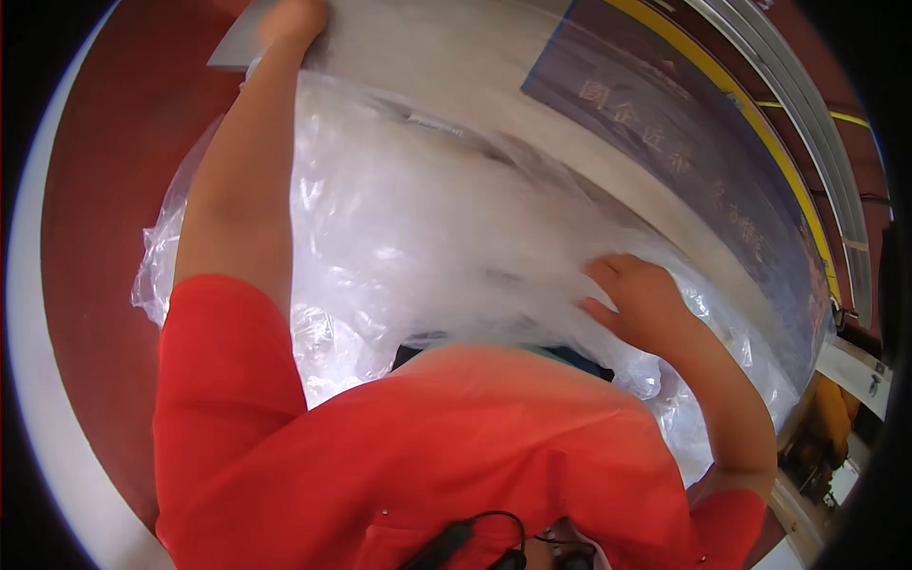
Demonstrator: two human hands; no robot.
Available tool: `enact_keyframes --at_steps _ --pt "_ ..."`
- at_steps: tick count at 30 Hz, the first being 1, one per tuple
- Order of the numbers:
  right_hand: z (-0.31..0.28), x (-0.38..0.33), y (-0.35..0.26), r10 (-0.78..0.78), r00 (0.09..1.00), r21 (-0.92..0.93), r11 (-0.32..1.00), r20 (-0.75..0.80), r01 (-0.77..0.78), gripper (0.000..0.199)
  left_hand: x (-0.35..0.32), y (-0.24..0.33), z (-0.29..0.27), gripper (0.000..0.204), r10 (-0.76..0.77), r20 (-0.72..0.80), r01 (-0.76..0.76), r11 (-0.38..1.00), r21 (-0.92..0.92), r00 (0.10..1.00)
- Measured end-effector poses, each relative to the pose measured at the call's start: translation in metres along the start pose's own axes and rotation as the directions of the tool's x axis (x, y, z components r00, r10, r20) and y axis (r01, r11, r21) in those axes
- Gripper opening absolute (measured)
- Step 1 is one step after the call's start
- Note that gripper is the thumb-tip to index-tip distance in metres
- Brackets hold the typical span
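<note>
A large sheet of clear plastic film (pixel 399 228) lies crumpled in front of me, over a wide pale panel (pixel 408 47). My left arm stretches far forward, and my left hand (pixel 293 24) is at the panel's far left edge. It is smeared by motion and partly cut off by the picture's rim, so its fingers cannot be made out. Over the right part of the film is my right hand (pixel 641 299), thumb and fingers apart with nothing visible between them. Whether it touches the film is unclear.
A dark printed board with a yellow border (pixel 665 114) lies at the far right, partly under the film. Beyond it run grey metal rails (pixel 807 123). Reddish floor (pixel 104 237) shows at the left. Some orange-yellow material (pixel 831 418) sits at the right edge.
</note>
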State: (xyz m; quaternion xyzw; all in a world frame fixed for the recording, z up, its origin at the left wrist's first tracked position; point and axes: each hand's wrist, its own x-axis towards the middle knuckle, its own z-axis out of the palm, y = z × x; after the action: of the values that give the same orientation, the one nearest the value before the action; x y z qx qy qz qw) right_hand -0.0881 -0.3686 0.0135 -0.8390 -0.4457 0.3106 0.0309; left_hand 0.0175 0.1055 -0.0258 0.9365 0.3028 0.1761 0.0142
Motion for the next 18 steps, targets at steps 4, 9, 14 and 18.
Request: enact_keyframes --at_steps 4,9,14,18 --pt "-0.014 0.066 -0.103 -0.294 0.936 0.234 0.912 -0.196 0.336 0.031 -0.005 0.018 -0.009 0.037 -0.034 0.024 0.035 0.999 -0.033 0.999" --pt "0.01 0.106 -0.103 -0.286 0.958 0.684 0.697 -0.01 0.215 0.035 -0.003 0.02 -0.013 0.037 -0.013 0.034 0.014 1.0 -0.028 0.999" --pt "-0.047 -0.036 0.0 0.64 0.747 0.824 -0.317 -0.179 0.47 0.027 0.0 0.007 -0.008 0.04 -0.121 0.136 0.127 0.991 -0.035 0.983" --pt "-0.011 -0.106 0.009 0.448 0.723 0.484 0.857 -0.525 -0.179 0.031 0.035 -0.013 0.027 0.039 0.069 0.064 -0.072 0.997 0.04 0.996"
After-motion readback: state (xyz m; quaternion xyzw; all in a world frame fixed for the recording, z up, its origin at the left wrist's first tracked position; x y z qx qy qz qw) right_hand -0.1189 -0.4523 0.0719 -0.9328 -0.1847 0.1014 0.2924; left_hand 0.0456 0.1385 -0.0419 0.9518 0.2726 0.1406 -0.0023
